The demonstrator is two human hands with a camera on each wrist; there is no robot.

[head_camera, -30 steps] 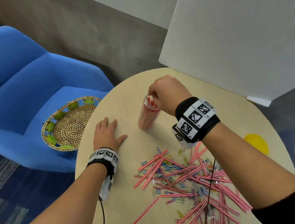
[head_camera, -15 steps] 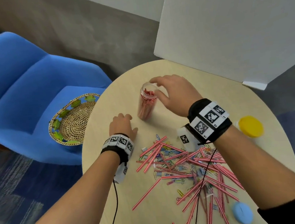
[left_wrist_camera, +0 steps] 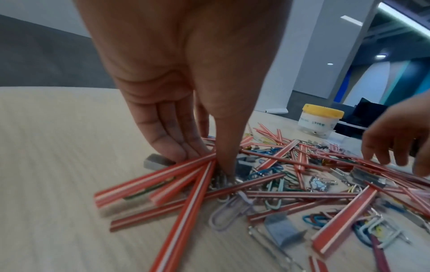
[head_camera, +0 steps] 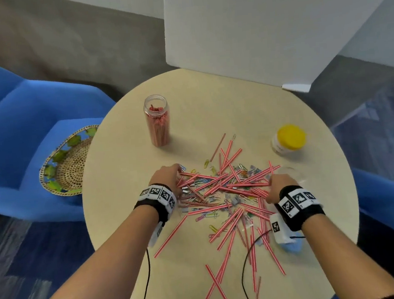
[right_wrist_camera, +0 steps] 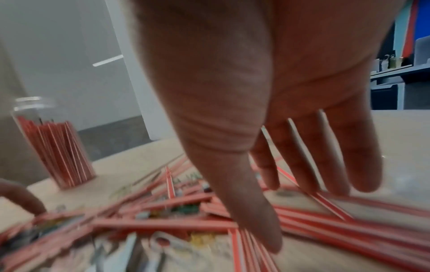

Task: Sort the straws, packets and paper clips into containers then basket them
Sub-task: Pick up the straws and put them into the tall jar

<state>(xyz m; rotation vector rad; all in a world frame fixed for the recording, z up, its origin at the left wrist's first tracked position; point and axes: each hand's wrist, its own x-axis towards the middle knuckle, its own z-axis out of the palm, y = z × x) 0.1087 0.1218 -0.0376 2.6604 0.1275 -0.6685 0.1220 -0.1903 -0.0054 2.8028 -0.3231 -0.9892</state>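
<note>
At the table's (head_camera: pixel 126 225) centre, red-striped straws (head_camera: pixel 220 185), paper clips (head_camera: pixel 210 215) and grey packets (head_camera: pixel 235 200) are heaped. Straw ends at the heap's nine o'clock edge are pinched by the left hand (head_camera: pixel 166 177). The right hand (head_camera: pixel 276 186), fingers spread straight, is held at three o'clock. A clear jar (head_camera: pixel 156 120) of straws is seen at eleven o'clock, a woven basket (head_camera: pixel 63 164) at nine.

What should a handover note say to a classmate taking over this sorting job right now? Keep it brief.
Left hand: fingertips down on the left edge of the pile, pinching red-and-white striped straws.
Right hand: open, fingers spread over the pile's right side, holding nothing.
Clear plastic jar: upright at the far left of the round wooden table, lid off, partly filled with straws.
Yellow-lidded tub: closed, far right.
Woven basket: on the blue chair, nothing in it.
Left to do: most straws, coloured paper clips and small grey packets lie mixed; sort them, then basket the containers.
</note>
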